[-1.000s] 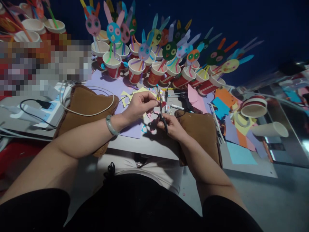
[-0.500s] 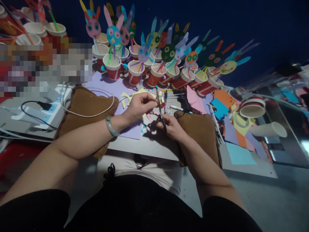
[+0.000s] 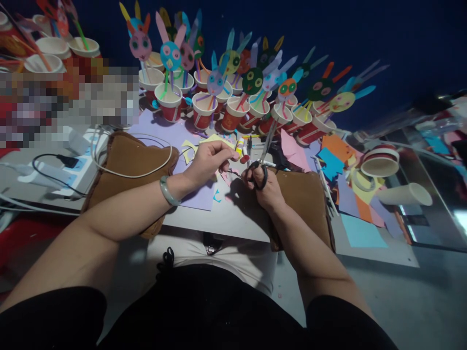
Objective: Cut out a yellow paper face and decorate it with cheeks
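Note:
Over the middle of the table, my left hand (image 3: 209,159) is closed in a pinch, thumb against forefinger. A pale pink spot shows at the fingertips, too small to tell as paper or skin. My right hand (image 3: 268,190) grips scissors (image 3: 268,141) by their black handles, the metal blades pointing up and away from the left hand. Beneath the hands lie paper scraps (image 3: 217,195) and a purple sheet (image 3: 195,198). A glue stick with a yellow label (image 3: 239,146) and a black pen (image 3: 250,145) lie just beyond the fingers.
Red paper cups (image 3: 205,111) with colourful paper rabbit heads (image 3: 170,56) on straws line the back. Brown cushions (image 3: 127,158) flank the hands. A power strip (image 3: 78,170) with cables is at left. Coloured paper (image 3: 332,165) and tipped cups (image 3: 408,195) lie at right.
My right hand has drawn slightly right and turned the scissors, so their blades have swung away from my left hand. The left hand keeps its pinch in nearly the same place.

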Tool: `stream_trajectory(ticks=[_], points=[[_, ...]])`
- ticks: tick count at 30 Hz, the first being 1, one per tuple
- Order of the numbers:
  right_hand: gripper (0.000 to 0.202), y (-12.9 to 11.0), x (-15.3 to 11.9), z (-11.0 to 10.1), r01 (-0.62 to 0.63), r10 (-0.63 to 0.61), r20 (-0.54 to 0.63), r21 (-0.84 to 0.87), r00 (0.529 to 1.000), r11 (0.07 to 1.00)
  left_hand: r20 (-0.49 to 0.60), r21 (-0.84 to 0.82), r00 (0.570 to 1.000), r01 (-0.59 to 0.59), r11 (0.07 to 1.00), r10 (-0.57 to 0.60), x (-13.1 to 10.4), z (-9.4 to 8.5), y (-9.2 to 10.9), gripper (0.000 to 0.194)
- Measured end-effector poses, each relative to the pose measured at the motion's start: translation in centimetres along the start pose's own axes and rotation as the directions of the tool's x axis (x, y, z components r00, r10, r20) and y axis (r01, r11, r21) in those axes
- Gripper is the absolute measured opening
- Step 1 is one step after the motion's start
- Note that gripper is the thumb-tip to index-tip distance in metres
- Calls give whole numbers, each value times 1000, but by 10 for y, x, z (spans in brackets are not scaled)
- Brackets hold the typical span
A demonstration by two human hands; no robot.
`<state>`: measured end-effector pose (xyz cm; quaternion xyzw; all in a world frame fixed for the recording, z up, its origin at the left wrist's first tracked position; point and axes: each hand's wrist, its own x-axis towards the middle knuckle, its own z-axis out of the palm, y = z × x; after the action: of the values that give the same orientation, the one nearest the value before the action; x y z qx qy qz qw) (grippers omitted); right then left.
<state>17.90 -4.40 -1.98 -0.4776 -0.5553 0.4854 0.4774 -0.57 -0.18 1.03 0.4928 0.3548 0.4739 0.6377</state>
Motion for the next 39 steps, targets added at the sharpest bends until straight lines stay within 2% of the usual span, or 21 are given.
stream_trajectory(ticks=[5,12,16,19,21,24,27,29,32,36,39], points=[[56,0,1,0,5,-3,-51,38,999,999,7,30,1000,-9,1000,9,1,-1,-4,13],[57,5,8,-4,137,-134,-201,3,970,991,-2,48,998,-62,997,62,3,-1,-11,13],[60,11,16,-8,166,-167,-274,-27,947,986,-77,55,983,-161,985,165,11,-3,-3,13],[62,16,20,-11,172,-183,-296,-63,937,983,-136,95,973,-177,980,189,17,0,8,14],[62,18,22,-11,165,-189,-287,-106,939,981,-117,154,978,-154,976,173,16,4,15,14],[64,18,23,-11,166,-211,-277,-177,937,970,4,310,996,-82,947,85,9,6,23,13],[67,15,24,-11,191,-240,-252,-205,937,960,154,519,984,-6,855,-86,-3,1,27,11],[67,13,25,-11,212,-260,-242,-205,935,956,210,677,957,5,736,-200,-14,-6,28,8],[68,10,26,-11,236,-279,-248,-188,928,953,165,820,954,8,572,-250,-31,-16,28,9],[67,10,28,-9,263,-294,-246,-150,924,953,146,878,940,20,478,-308,-54,-24,23,15],[65,12,30,-8,273,-303,-249,-150,920,950,106,929,957,2,371,-270,-62,-29,19,17]])
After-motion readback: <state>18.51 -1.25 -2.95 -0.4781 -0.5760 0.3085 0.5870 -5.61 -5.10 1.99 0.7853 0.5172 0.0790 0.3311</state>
